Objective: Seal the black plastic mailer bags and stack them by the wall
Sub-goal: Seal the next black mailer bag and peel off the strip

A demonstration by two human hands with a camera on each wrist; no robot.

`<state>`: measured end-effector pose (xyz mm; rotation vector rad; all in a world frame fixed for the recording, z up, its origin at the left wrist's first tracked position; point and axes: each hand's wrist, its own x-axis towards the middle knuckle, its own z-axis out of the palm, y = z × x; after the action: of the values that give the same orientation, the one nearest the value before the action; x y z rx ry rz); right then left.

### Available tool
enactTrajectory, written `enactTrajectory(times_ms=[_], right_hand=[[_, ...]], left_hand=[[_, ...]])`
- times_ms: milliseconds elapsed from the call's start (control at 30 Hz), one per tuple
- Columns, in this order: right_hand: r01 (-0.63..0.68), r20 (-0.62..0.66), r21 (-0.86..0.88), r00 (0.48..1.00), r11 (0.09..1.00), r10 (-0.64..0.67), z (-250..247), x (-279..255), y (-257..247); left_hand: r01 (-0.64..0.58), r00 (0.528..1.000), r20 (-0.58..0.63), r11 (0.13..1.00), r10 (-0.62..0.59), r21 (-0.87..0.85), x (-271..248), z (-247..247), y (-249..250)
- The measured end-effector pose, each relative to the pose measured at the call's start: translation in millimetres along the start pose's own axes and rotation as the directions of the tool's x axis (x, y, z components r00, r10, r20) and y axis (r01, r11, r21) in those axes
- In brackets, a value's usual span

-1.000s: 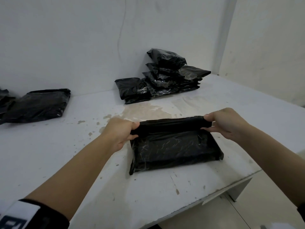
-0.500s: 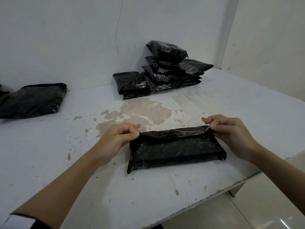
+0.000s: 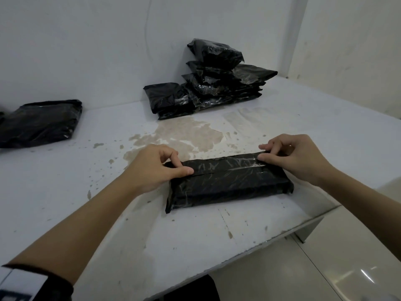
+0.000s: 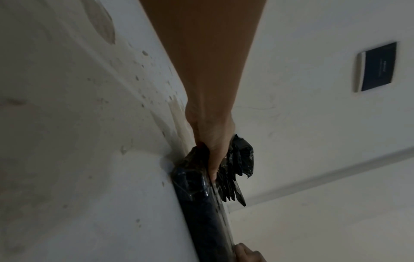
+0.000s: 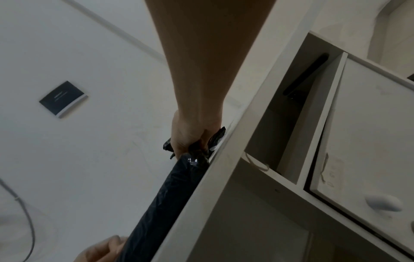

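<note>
A filled black mailer bag [image 3: 230, 187] lies near the front of the white table [image 3: 65, 203]. Its flap [image 3: 221, 165] is folded toward me over the top, with a glossy strip along it. My left hand [image 3: 152, 168] pinches the flap's left end between thumb and fingers. My right hand [image 3: 295, 155] pinches the right end the same way. The left wrist view shows my left hand [image 4: 210, 147] on the crumpled bag end [image 4: 237, 168]. In the right wrist view my right hand [image 5: 190, 138] grips the bag's other end [image 5: 174, 186]. A stack of mailer bags [image 3: 214, 81] stands by the back wall.
One more black bag [image 3: 41, 122] lies at the far left by the wall. A brownish stain [image 3: 180, 135] marks the table's middle. The table's front edge [image 3: 282, 233] runs just right of the bag, with tiled floor [image 3: 325, 268] below. A drawer unit [image 5: 336, 141] shows in the right wrist view.
The flap, held raised at the bag's far edge, has been folded down toward me and now lies flat on top. Both hands moved with it and still pinch its ends.
</note>
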<state>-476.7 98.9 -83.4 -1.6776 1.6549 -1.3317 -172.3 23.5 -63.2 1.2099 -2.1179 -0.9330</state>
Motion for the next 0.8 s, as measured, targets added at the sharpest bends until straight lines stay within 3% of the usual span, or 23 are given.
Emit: enactTrajectory(times_ms=[133, 233, 300, 367, 433, 500, 533, 567, 667, 733, 800], right_hand=[[0.061, 0.063, -0.115, 0.997, 0.991, -0.054, -2.5, 2.2, -3.0], [0.259, 0.102, -0.302, 0.966, 0.917, -0.239, -5.3, 5.2, -3.3], [0.398, 0.182, -0.365, 0.917, 0.842, -0.355, -4.4, 7.7, -6.1], [0.493, 0.291, -0.446, 0.869, 0.747, -0.400, -1.3, 9.0, -16.6], [0.467, 0.403, -0.656, 0.881, 0.593, -0.248, 5.1, 6.0, -30.6], [0.387, 0.401, -0.860, 0.916, 0.334, -0.028, 11.4, 1.3, -45.9], [0.364, 0.387, -0.888, 0.922, 0.280, 0.031, 14.8, -2.8, -52.8], [0.352, 0.385, -0.894, 0.920, 0.277, 0.073, 18.5, -9.1, -58.4], [0.314, 0.421, -0.857, 0.884, 0.408, 0.203, 29.4, -31.6, -51.9], [0.229, 0.355, -0.839, 0.918, 0.493, 0.178, 34.4, -43.6, -42.1], [0.232, 0.356, -0.797, 0.926, 0.557, 0.123, 32.7, -45.3, -34.9]], left_hand=[[0.023, 1.000, -0.010, 0.992, -0.022, 0.123, -1.3, 1.5, 9.8], [0.013, 0.999, -0.051, 0.943, 0.004, 0.333, -5.1, 6.0, 19.5], [-0.067, 0.997, -0.001, 0.861, 0.077, 0.504, -8.1, 9.9, 27.8], [-0.213, 0.977, 0.127, 0.769, 0.171, 0.602, -10.2, 15.6, 32.6], [-0.325, 0.945, 0.258, 0.688, 0.202, 0.649, -9.6, 21.0, 36.1], [-0.351, 0.934, 0.310, 0.637, 0.180, 0.686, -8.7, 23.8, 37.0], [-0.345, 0.935, 0.311, 0.635, 0.170, 0.691, -9.2, 25.1, 37.1], [-0.324, 0.941, 0.299, 0.663, 0.155, 0.675, -11.1, 26.7, 37.1], [-0.296, 0.948, 0.283, 0.721, 0.144, 0.626, -23.7, 33.9, 33.1], [-0.318, 0.941, 0.307, 0.677, 0.141, 0.664, -30.6, 39.0, 27.5], [-0.343, 0.937, 0.293, 0.650, 0.189, 0.678, -30.9, 40.6, 20.5]])
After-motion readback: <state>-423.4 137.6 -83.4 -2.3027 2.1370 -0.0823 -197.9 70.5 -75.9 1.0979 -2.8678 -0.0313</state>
